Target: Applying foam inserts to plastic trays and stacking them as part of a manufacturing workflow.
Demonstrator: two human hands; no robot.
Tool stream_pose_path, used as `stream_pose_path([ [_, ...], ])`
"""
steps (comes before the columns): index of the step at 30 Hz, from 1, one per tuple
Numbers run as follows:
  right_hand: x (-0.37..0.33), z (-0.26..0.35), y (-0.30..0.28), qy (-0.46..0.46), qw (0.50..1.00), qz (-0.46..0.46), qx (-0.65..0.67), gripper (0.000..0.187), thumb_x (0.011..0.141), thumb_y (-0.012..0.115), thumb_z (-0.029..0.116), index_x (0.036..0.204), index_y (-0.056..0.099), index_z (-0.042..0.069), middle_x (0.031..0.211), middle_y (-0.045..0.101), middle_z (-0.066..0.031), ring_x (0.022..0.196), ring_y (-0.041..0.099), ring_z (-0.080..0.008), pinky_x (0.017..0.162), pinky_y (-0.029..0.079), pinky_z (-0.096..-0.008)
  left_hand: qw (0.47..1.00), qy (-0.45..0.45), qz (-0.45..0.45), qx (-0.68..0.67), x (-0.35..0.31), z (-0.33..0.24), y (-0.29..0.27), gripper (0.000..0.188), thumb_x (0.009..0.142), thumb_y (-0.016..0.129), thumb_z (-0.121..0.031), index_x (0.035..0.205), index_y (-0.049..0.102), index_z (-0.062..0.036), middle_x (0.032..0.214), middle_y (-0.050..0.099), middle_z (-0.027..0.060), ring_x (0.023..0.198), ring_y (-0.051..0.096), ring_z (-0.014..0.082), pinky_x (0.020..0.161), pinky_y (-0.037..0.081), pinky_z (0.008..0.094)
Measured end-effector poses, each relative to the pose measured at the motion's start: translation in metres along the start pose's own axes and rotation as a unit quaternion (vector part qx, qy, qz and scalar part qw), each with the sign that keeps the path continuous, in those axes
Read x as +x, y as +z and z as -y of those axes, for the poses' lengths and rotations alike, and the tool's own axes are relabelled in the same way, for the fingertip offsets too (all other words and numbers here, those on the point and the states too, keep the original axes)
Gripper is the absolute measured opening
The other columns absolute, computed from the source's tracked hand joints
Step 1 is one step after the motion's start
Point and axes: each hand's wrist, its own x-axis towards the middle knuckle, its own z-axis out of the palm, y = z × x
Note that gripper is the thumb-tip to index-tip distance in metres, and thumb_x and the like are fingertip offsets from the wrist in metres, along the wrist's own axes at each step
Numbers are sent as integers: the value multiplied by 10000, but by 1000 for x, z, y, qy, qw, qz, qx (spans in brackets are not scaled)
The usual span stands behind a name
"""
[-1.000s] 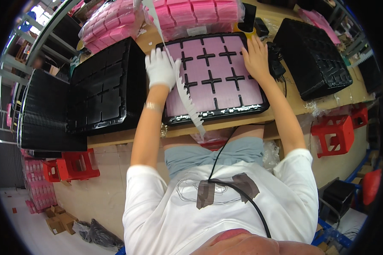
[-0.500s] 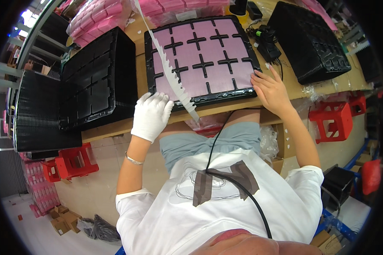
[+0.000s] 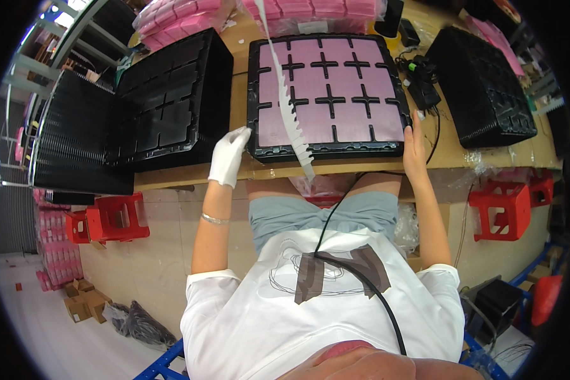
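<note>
A black plastic tray lies squarely before me, its compartments lined with pink sheet and split by black cross-shaped ribs. My left hand, in a white glove, holds the tray's near left corner with its fingers together. At the near right corner my bare right hand grips the side, thumb toward the front and fingers straight along the edge. The undersides of both hands' grips are hidden. A white strip with a jagged edge hangs in front of the tray and crosses its left part.
Stacks of black trays stand on the left and right. Pink wrapped packs lie behind. A power adapter with cables sits right of the tray. Red stools are below the table edge.
My left hand has slid from the top of the near left corner to its outer side. My right hand has turned upright along the right side. The whole view has shifted.
</note>
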Motion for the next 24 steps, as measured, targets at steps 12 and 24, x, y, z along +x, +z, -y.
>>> stream_pose_path([
  [12, -6, -20, -4, -55, 982, -174, -42, 534, 1068, 346, 307, 1478, 322, -34, 1524, 335, -202, 1429, 288, -324, 1174, 198, -410, 993, 106, 51, 4, -19, -66, 39, 349, 811, 733, -99, 1092, 600, 61, 911, 660, 70, 799, 610, 123, 739, 506, 267],
  [24, -50, 14, -57, 67, 951, -273, 126, 543, 1079, 283, 375, 1456, 379, -3, 1515, 366, -157, 1428, 322, -265, 1143, 318, -438, 733, 466, -493, 51, -208, -212, -68, 414, 858, 710, -23, 1235, 576, 83, 1069, 652, 99, 928, 615, 145, 840, 513, 290],
])
